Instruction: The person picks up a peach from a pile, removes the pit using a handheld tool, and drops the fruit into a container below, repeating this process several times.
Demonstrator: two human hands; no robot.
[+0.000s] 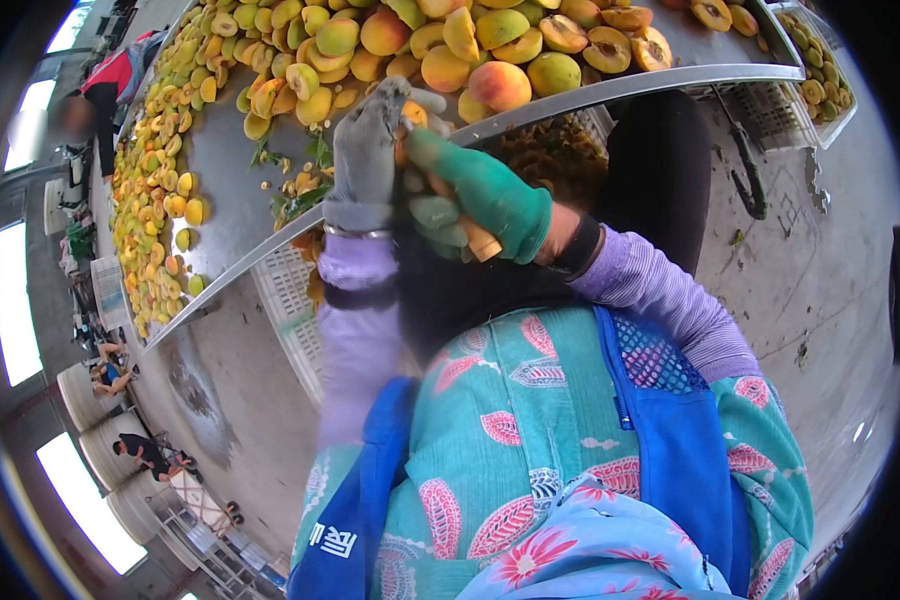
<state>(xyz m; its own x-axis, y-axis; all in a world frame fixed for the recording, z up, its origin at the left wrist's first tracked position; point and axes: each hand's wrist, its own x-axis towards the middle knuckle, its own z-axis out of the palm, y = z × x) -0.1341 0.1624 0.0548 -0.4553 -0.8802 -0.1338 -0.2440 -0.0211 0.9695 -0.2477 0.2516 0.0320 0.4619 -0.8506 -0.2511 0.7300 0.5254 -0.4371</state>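
My left hand (363, 150), in a grey glove, is closed around a yellow-orange peach (413, 114), mostly hidden by the fingers. My right hand (500, 200), in a green glove, grips a tool with a tan wooden handle (484, 243); its butt sticks out below the fist, and its working end is hidden between the hands. Both hands meet at the near edge of a metal table (230, 130). Just beyond them lies a heap of whole and halved peaches (498, 86), some halves showing their pits.
Green leaves and scraps (305, 180) lie by my left wrist. Below the table edge stand a white crate (290, 300) and a container of dark pieces (560, 150). A crate of fruit (818, 80) is at the right. Another person (105, 90) stands at the far left.
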